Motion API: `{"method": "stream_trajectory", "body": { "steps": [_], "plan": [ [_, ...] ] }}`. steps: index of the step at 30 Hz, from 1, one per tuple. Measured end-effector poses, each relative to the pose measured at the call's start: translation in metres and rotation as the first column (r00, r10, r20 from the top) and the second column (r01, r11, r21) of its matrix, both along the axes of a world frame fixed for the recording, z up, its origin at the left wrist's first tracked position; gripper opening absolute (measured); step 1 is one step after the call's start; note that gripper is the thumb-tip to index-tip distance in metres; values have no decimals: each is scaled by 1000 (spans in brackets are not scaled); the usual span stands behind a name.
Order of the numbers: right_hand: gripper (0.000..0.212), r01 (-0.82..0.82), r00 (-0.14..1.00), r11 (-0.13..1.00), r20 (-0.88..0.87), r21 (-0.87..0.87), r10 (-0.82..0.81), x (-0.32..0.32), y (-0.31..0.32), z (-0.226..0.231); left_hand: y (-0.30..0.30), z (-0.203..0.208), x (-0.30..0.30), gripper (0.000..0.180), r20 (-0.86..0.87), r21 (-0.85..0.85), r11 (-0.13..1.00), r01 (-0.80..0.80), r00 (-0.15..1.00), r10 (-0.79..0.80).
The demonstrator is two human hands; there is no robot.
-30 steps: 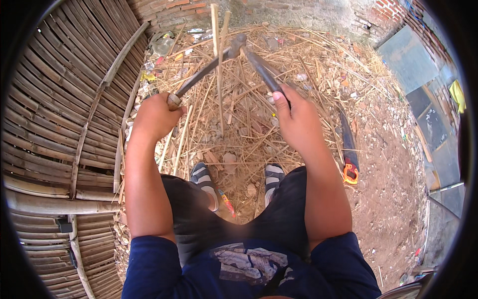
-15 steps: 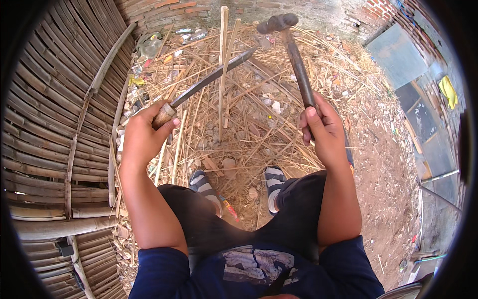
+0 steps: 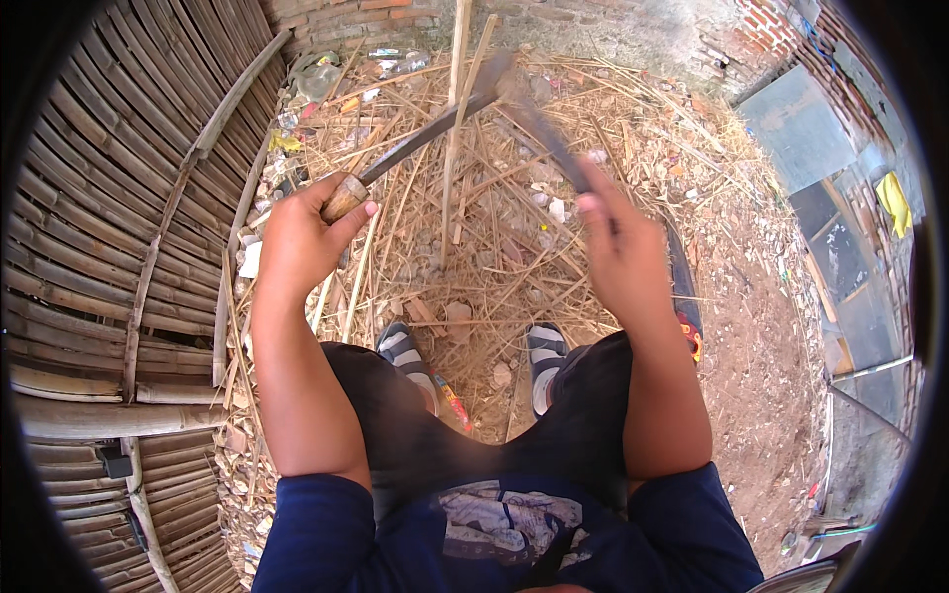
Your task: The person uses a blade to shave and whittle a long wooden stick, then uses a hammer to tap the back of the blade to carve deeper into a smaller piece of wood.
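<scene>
My left hand [image 3: 300, 235] is closed round the wooden handle of a machete [image 3: 420, 138], whose blade slants up to the right. The blade sits across an upright split length of wood or bamboo [image 3: 450, 188], parted into two strips at its top. In my right hand [image 3: 628, 255] is a hammer [image 3: 556, 146], smeared by motion. Its blurred head lies at the machete's tip end, beyond the upright piece; whether they touch I cannot tell.
Split strips, straw and rubble [image 3: 534, 257] cover the ground between my feet and the brick wall [image 3: 554, 30]. A bamboo slat wall [image 3: 99, 227] stands at left. To the right are a saw-like tool with a red and yellow handle [image 3: 689, 338] and leaning grey panels [image 3: 796, 128].
The hammer has swung down and left from its raised position, to the machete's tip end. My left hand, the machete and the upright piece appear slightly further right.
</scene>
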State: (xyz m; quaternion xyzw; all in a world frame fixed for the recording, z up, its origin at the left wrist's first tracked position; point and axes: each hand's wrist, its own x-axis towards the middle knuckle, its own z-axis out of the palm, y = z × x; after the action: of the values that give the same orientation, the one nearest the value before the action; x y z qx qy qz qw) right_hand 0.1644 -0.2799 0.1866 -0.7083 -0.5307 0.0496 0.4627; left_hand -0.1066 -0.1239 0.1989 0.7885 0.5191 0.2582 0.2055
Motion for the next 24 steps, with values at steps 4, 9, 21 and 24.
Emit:
{"method": "stream_trajectory", "body": {
  "steps": [4,9,21,24],
  "plan": [
    [41,-78,997,960,-47,-270,67,7,6,-29,10,-7,-2,58,64,31,1000,-3,998,1],
    [39,-83,992,991,-106,-103,72,11,-10,-11,7,-6,-8,52,34,15,1000,6,999,-6],
    [37,-102,994,995,34,-3,102,-3,21,-4,-1,0,-10,57,-29,-27,1000,7,1000,-8],
    [39,-76,996,997,-41,-19,75,-4,20,-5,0,-1,-14,53,-40,-8,1000,2,999,-2]
  ]
}}
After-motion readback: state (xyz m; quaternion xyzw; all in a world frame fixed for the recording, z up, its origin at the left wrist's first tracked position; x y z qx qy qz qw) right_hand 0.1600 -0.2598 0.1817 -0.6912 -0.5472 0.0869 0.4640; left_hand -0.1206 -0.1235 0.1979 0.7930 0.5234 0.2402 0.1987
